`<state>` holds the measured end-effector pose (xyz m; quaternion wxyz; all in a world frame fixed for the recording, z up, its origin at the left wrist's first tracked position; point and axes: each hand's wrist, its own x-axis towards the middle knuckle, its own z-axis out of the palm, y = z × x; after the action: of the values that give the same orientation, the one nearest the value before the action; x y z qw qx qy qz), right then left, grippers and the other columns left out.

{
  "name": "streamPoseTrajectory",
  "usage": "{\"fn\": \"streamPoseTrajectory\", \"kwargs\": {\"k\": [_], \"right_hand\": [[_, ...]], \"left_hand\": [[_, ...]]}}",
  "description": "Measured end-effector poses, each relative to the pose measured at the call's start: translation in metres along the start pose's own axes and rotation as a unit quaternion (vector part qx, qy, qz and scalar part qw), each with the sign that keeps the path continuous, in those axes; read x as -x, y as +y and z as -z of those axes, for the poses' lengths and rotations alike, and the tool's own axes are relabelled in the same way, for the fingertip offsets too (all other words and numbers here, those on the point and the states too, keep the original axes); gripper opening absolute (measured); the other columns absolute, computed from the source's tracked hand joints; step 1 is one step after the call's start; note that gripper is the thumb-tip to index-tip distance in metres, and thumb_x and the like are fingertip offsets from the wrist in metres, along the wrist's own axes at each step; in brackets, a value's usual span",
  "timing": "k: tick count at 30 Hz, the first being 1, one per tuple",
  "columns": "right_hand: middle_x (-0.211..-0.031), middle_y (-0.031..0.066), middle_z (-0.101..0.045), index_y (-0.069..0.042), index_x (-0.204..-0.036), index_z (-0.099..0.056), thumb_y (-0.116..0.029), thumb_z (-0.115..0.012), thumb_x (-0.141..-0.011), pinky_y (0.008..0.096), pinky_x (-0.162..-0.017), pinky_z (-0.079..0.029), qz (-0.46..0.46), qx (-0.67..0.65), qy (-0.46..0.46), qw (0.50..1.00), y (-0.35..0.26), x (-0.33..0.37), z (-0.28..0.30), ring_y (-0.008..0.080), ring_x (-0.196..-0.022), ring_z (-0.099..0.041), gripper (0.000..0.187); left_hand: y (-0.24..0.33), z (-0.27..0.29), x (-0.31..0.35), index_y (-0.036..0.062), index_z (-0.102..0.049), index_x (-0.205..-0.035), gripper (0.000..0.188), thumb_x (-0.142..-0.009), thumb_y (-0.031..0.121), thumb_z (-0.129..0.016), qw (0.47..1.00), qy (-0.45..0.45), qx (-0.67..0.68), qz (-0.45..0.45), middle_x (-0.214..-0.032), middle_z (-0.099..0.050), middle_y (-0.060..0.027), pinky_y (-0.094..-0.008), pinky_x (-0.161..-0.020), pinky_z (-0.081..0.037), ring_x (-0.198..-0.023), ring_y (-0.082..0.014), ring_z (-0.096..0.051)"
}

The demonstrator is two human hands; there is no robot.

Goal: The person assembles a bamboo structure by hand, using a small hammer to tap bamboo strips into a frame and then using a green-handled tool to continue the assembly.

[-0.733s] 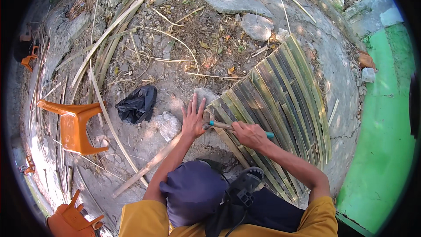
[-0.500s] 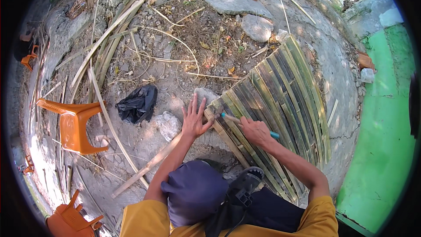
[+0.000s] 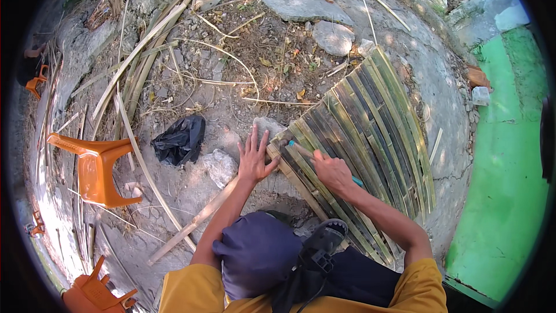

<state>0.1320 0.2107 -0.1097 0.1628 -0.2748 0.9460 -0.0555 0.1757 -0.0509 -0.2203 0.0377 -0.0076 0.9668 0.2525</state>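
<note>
Your right hand (image 3: pixel 332 173) had its fingers wrapped around a hammer (image 3: pixel 303 151) over the bamboo-slat panel (image 3: pixel 382 133), the handle slanting from upper left to lower right, much as the slats ran. The panel lay on the ground (image 3: pixel 229 135), just right of your left hand (image 3: pixel 253 159), whose empty fingers were spread, thumb near its upper-left corner; whether it touched was unclear.

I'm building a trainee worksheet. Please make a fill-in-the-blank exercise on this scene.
The hand gripping the hammer is the person's ____ one.
The crumpled bag is coloured ____.
That bag lies to the ____ of the left hand.
The plastic seat nearest the bag is coloured ____.
Missing words: right; black; left; orange.
</note>
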Motion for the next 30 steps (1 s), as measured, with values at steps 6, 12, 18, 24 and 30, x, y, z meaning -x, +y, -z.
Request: {"fn": "streamPoseTrajectory", "kwargs": {"k": [6, 12, 18, 24, 30], "right_hand": [[-0.084, 0.0174, -0.069, -0.007, -0.107, -0.051, -0.025, -0.055, -0.105, 0.0533, -0.056, -0.055, 0.089, -0.069, 0.060, 0.992, -0.024, 0.002, 0.008, 0.0415, -0.065, -0.070, 0.019], [-0.078, 0.0193, -0.067, -0.006, -0.105, -0.052, -0.027, -0.056, -0.105, 0.0562, -0.059, -0.055, -0.021, -0.066, 0.035, 0.997, 0.008, 0.004, -0.014, 0.0429, -0.069, -0.071, 0.021], [-0.075, 0.0172, -0.064, -0.002, -0.102, -0.053, -0.029, -0.070, -0.097, 0.0547, -0.065, -0.052, -0.105, -0.275, 0.109, 0.950, -0.005, -0.033, -0.015, 0.0441, -0.071, -0.068, 0.032], [-0.087, 0.0156, -0.065, -0.001, -0.100, -0.056, -0.021, -0.087, -0.079, 0.0496, -0.075, -0.052, -0.062, -0.320, 0.204, 0.923, -0.017, -0.074, -0.041, 0.0403, -0.082, -0.066, 0.042], [-0.091, 0.0156, -0.069, -0.002, -0.101, -0.055, -0.018, -0.087, -0.078, 0.0519, -0.079, -0.053, -0.090, -0.314, 0.219, 0.919, -0.028, -0.090, -0.051, 0.0420, -0.089, -0.069, 0.042]], "left_hand": [[0.000, 0.004, 0.002, 0.0181, -0.025, -0.169, 0.098, -0.091, 0.067, -0.060, 1.000, -0.006, 0.014, -0.010, -0.177, -0.007, -0.0185, -0.0775, -0.117, -0.023, -0.155, -0.0471, -0.028], [0.001, 0.003, 0.002, 0.0178, -0.024, -0.169, 0.098, -0.092, 0.066, -0.060, 1.000, -0.012, 0.001, 0.002, -0.177, -0.007, -0.0185, -0.0767, -0.118, -0.023, -0.156, -0.0466, -0.027], [-0.001, 0.004, 0.002, 0.0194, -0.022, -0.170, 0.098, -0.092, 0.066, -0.060, 1.000, -0.013, -0.011, 0.009, -0.178, -0.006, -0.0175, -0.0752, -0.119, -0.023, -0.155, -0.0465, -0.028], [0.005, 0.003, 0.000, 0.0200, -0.022, -0.170, 0.098, -0.092, 0.066, -0.060, 1.000, -0.014, -0.008, 0.009, -0.178, -0.005, -0.0169, -0.0744, -0.120, -0.023, -0.154, -0.0463, -0.029], [0.002, 0.005, 0.001, 0.0197, -0.022, -0.170, 0.099, -0.092, 0.066, -0.061, 1.000, -0.010, -0.010, 0.008, -0.178, -0.005, -0.0170, -0.0744, -0.119, -0.024, -0.154, -0.0453, -0.030]]}}
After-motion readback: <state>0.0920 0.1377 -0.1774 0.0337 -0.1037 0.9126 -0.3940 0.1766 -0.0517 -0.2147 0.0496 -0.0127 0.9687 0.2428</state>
